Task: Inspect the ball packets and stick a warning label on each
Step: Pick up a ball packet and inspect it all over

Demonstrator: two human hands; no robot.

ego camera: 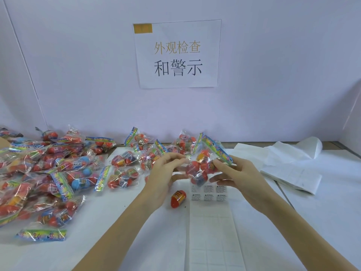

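White table [136, 222]: two hands (both holding) one packet [203, 169]

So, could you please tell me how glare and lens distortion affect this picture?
Head view: soft, even light; glare streaks the clear ball packet in both hands' grip, left hand, right hand; wide-angle bending curves the grey wall seam.

White paper sign [177, 53] taped to the back wall [78, 65], two lines of Chinese text: top line gold, bottom line black, plus a gold rectangle in its top-left corner. White tabletop [322, 222]. Crumpled white sheets [283, 151] at far right, just behind a flat stack of white sheets [293, 178]. Brown cardboard edge [3, 142] at far left.
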